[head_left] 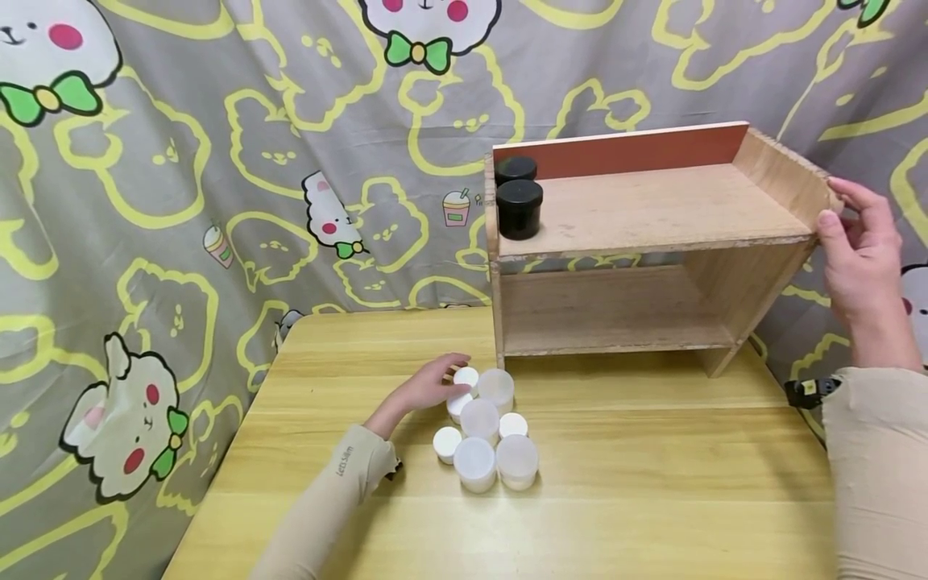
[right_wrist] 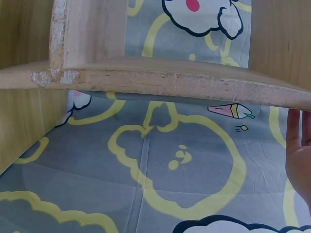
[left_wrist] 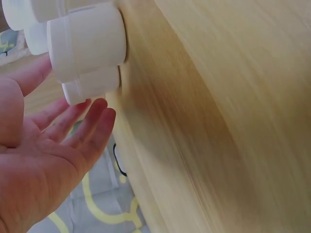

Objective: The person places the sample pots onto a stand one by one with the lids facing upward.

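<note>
Left of the right fingers point(head_left: 866, 198), the front jar point(head_left: 519, 216) partly hides the rear jar point(head_left: 516, 166). Beside the left fingers point(left_wrist: 101, 127), the left wrist view crops white tubs point(left_wrist: 44, 9).

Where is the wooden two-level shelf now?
In the head view, the wooden two-level shelf is right of centre, at the back of the yellowish wooden table, before the grey patterned curtain; the whitish round containers are in front of its left end.

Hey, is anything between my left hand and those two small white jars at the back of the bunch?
Nothing visible: your left hand is right at the small white jars, and the larger tubs stand beyond them, to the right.
</note>
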{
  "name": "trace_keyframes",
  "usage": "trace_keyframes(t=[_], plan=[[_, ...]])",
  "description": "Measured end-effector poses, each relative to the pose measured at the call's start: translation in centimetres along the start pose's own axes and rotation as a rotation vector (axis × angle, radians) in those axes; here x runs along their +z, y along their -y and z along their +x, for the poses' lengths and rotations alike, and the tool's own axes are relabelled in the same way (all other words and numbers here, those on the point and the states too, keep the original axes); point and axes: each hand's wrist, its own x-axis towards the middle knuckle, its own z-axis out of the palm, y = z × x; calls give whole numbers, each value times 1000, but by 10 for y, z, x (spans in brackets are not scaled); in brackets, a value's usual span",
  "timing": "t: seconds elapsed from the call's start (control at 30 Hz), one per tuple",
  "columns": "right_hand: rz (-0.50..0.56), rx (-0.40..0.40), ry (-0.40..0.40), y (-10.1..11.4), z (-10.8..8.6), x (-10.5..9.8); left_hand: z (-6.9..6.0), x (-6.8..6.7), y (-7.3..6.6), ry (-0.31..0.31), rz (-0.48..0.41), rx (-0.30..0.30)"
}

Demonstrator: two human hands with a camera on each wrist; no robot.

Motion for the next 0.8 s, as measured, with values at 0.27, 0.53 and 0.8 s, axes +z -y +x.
trace_keyframes(t=[0.27, 0.53, 0.8], plan=[[-33, -10, 2, 0, 0, 0, 3, 7, -4, -20, 53, -23], [-115, -2, 3, 1, -2, 0, 5, 10, -10, -49, 103, -14], [-189, -1, 11, 2, -2, 0, 7, 10, -13, -61, 120, -8]])
